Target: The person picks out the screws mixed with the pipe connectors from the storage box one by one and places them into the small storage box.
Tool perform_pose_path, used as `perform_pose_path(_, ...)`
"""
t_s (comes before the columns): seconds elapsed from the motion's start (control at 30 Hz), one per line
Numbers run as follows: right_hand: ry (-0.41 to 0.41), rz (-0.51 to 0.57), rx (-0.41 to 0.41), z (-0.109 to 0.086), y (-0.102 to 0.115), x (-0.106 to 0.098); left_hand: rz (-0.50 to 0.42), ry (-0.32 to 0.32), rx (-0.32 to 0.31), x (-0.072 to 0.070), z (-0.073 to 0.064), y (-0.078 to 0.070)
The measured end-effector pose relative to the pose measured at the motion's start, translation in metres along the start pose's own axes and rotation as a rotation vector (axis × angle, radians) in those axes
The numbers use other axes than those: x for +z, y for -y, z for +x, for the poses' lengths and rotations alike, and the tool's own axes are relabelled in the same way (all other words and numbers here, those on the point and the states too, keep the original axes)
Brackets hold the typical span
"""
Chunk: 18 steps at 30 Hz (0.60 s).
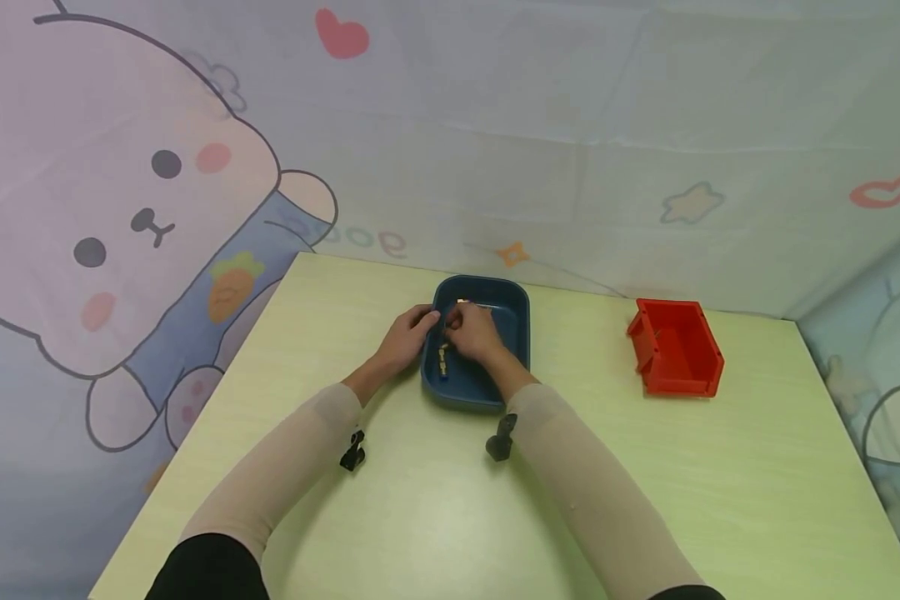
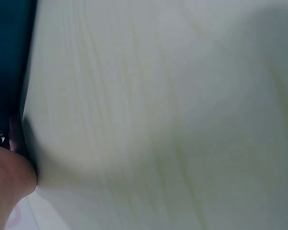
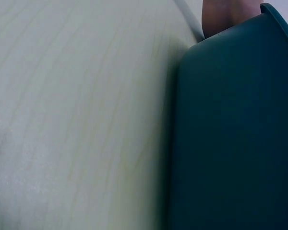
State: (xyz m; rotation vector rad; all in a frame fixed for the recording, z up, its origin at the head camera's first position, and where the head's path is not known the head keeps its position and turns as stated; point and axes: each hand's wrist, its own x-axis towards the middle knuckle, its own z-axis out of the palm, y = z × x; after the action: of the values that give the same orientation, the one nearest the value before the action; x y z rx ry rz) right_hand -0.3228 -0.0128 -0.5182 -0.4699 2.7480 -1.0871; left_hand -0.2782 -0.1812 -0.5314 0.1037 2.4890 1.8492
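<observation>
A dark blue rectangular tray (image 1: 474, 398) stands near the table's back edge in the head view. My left hand (image 1: 403, 342) grips its left rim, thumb at the top edge. My right hand (image 1: 477, 330) reaches over the near side into the tray, its fingers curled and bunched close to the left wall. Right below those fingertips lies a small gold-and-dark cylinder (image 1: 442, 363), like a battery. I cannot tell whether the right fingers pinch something. Another gold bit shows just beyond the right hand. In the right wrist view the tray's outer wall (image 3: 230, 124) fills the right side.
An open-topped red plastic bin (image 1: 678, 354) stands on the right part of the pale wooden table (image 1: 420, 517). Behind the table hangs a cloth (image 1: 495, 125) printed with cartoon figures. A dark wrist camera (image 1: 500, 439) hangs under the right sleeve, close to the tray's near edge.
</observation>
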Motion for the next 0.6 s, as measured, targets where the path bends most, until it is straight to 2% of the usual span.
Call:
perform_pose_path(0.37,0.004,-0.019,-0.033,-0.0007,0.001,-0.003,0.026,-0.01,0.007,0.0,0.0006,-0.0011)
perform_pose_path(0.6,0.01,-0.043,-0.049,-0.0013,0.0007,-0.0034,0.074,-0.001,-0.005,-0.0006,0.0016,0.0005)
